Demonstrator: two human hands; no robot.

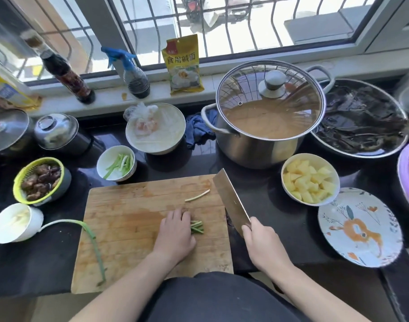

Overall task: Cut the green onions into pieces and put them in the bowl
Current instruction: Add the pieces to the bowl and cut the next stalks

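Windowsill packet (184,66) reading 食用碱面, cleaver (231,201) raised

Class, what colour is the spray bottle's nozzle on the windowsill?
Blue spray nozzle, seen best in the head view.

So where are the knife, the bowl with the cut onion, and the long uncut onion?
knife (230,198): head view, middle of the blade.
bowl (103,162): head view, left inner wall.
long onion (95,245): head view, middle of the green stalk.

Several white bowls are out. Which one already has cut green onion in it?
The small white bowl just behind the cutting board's left corner; it holds green strips. The others hold yellow chunks or pale contents.
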